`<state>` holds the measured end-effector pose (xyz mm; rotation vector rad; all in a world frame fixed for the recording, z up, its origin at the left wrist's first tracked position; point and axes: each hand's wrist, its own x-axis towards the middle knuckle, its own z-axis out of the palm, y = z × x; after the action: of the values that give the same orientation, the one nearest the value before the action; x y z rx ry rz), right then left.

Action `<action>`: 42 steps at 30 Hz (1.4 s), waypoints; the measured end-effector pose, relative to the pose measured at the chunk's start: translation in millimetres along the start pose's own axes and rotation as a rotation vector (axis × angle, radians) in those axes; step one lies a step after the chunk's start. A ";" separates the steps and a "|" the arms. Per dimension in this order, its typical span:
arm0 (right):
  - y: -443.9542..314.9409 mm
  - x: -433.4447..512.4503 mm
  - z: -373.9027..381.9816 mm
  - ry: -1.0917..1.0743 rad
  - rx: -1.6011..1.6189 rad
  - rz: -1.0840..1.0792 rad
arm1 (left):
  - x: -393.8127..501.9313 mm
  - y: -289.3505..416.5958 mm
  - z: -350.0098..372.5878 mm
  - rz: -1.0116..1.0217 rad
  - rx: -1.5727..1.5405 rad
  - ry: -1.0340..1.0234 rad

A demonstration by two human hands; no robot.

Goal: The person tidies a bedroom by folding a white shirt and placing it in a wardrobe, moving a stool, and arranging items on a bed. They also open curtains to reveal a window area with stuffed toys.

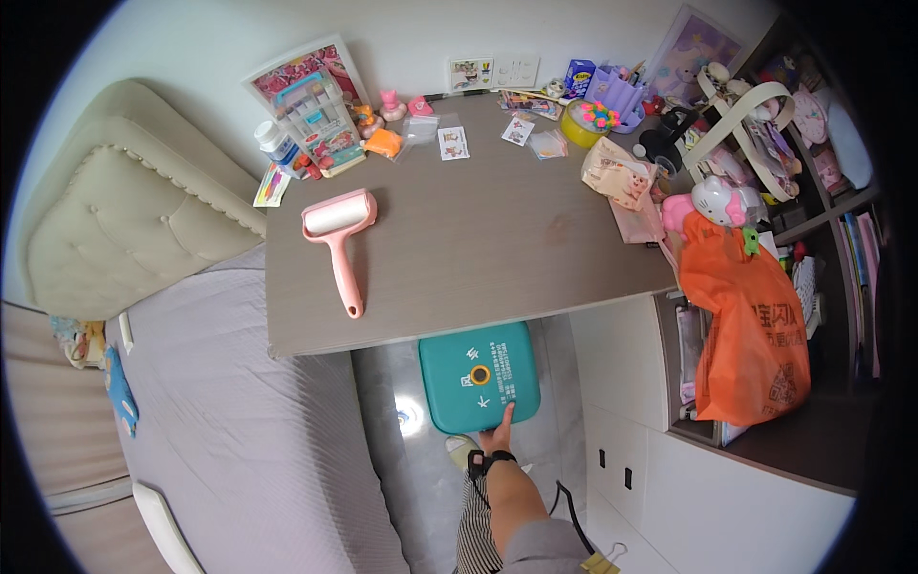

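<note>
My right hand (496, 436) holds the near edge of a teal square plastic stool (448, 366), with the thumb on its flat top and the other fingers mostly hidden under the rim. The stool top has a round hole and bears writing. It stands partly beneath the front edge of a grey-brown desk (466, 237). A pink lint roller (344, 269) with a white roll lies on the desk's left part. My left hand is out of view.
A bed (244, 402) with a grey cover stands left. White drawers (624, 380) and a shelf are on the right, with an orange bag (746, 330) hanging there. Cards (453, 143), a marker case (315, 118) and a paper pouch (618, 173) lie along the desk's back. A slipper (459, 450) shows below.
</note>
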<state>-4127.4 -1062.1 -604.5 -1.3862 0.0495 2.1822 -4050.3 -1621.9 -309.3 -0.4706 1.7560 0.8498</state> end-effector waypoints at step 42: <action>-121.3 -522.0 239.1 -0.517 -0.467 -0.863 | -63.4 454.0 106.6 0.508 -0.034 -1.133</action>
<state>-4102.8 -1106.9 -19.9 -0.7581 -1.0921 1.7458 -4265.8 -1246.2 -125.1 0.4294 0.7808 1.1732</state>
